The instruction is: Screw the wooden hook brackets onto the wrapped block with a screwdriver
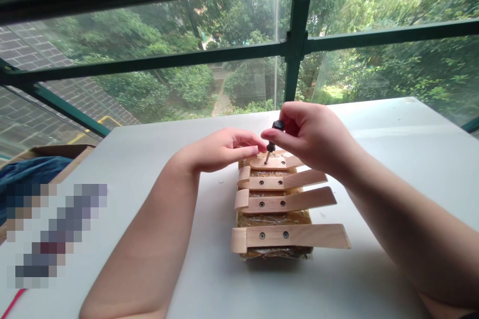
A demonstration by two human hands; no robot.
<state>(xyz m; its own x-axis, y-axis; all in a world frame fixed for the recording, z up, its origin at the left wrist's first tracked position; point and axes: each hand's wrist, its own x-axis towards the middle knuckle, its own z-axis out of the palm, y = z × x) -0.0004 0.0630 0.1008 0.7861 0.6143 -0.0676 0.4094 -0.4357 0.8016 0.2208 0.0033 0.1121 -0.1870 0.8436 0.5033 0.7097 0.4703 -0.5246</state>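
Note:
My right hand (314, 134) is closed around the black handle of a screwdriver (277, 127), tilted with its handle up. Its metal tip meets a screw on the farthest wooden piece (275, 163). Beside it, my left hand (228, 148) has thumb and fingers stretched toward the screwdriver's lower end; whether they touch it or the wood I cannot tell. Several similar pale wooden pieces (299, 235) lie in a row across a block wrapped in brown tape (273, 218). Each nearer piece has a curved left end and two screws showing.
The block stands on a white table (209, 259) by green-framed windows (295, 60). At the left is a cardboard box (71, 164) with blue cloth (37, 172). A blurred-out item (60, 234) lies on the table's left, with a red cord (15, 303) below.

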